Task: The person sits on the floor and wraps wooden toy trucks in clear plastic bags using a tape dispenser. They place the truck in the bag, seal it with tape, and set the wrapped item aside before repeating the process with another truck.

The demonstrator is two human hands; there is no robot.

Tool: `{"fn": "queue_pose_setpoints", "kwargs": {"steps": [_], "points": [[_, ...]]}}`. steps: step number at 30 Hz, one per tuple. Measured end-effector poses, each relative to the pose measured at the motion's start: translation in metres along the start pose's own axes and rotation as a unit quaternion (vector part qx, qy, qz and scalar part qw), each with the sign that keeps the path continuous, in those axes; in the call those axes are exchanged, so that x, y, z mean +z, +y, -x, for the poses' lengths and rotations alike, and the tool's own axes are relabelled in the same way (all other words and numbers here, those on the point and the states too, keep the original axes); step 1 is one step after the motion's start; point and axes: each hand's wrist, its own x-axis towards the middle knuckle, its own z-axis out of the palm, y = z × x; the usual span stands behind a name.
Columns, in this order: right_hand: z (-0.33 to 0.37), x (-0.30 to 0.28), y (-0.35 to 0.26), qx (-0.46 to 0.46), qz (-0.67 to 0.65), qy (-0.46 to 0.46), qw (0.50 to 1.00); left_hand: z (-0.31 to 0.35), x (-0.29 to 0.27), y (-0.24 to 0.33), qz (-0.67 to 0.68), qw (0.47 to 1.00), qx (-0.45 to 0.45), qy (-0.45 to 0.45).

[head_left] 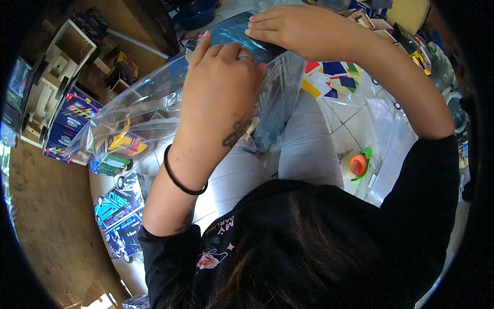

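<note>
So I've got both hands up near the top middle of the frame, working on a clear plastic bag (149, 110) with a dark blue card (234, 33) at its top end. My left hand (218, 87) is clamped on the bag's upper edge, fingers curled over the card, and my right hand (288, 28) lies flat on the card's right part, fingertips pointing left, so the two hands are nearly touching. The bag's long axis runs diagonally: its open top end points to the upper right where I'm gripping it, and the loose bottom end sags down toward the left of the frame. Through the plastic down there I can see a yellow toy car (123, 141). Below that, on the floor at lower left, sit a couple of blue toy boxes (116, 206). Over on the right there's a tape dispenser (358, 166) with an orange roll, and some coloured paper pieces (332, 77) just under my right forearm.
</note>
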Motion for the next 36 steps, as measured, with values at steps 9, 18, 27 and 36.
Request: {"fn": "queue_pose_setpoints", "kwargs": {"steps": [9,18,27,36], "points": [[0.199,0.07,-0.081,0.486,0.045,0.167,0.857,0.006,0.001,-0.01,0.015,0.999,0.033,0.014],[0.424,0.27,-0.352,0.884,-0.257,-0.27,0.281,0.01,0.0,-0.012,-0.024,0.998,0.054,0.014],[0.336,0.146,-0.184,0.711,-0.398,0.579,0.031,0.017,0.013,-0.003,0.043,0.995,0.017,0.093],[-0.016,-0.085,0.012,0.38,-0.292,0.286,0.83,0.023,0.017,-0.003,0.077,0.992,-0.009,0.104]]}}
